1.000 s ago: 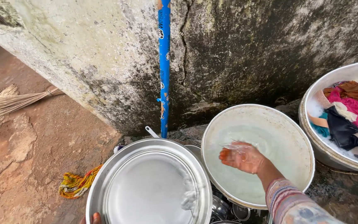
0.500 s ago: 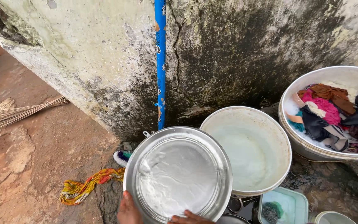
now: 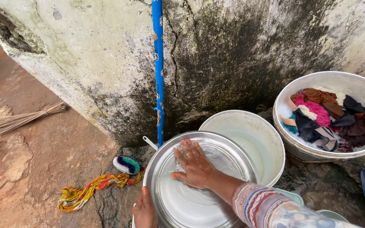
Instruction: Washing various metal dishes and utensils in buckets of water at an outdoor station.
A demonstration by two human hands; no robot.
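A large round steel plate (image 3: pixel 178 202) is tilted up in front of me. My left hand (image 3: pixel 144 210) grips its lower left rim. My right hand (image 3: pixel 193 164) lies flat on the wet inside of the plate, fingers spread, a patterned sleeve on the forearm. Just behind the plate stands a white bucket (image 3: pixel 256 135) holding water.
A metal basin (image 3: pixel 360 84) full of coloured clothes sits at the right. A blue pipe (image 3: pixel 158 71) runs down the stained wall. A scrub brush (image 3: pixel 125 164) and a twisted yellow cloth (image 3: pixel 85 192) lie on the ground at left, a broom (image 3: pixel 9 122) farther left.
My right hand came out of the bucket's water and now presses on the plate's inside. My left hand has kept its hold on the plate's rim.
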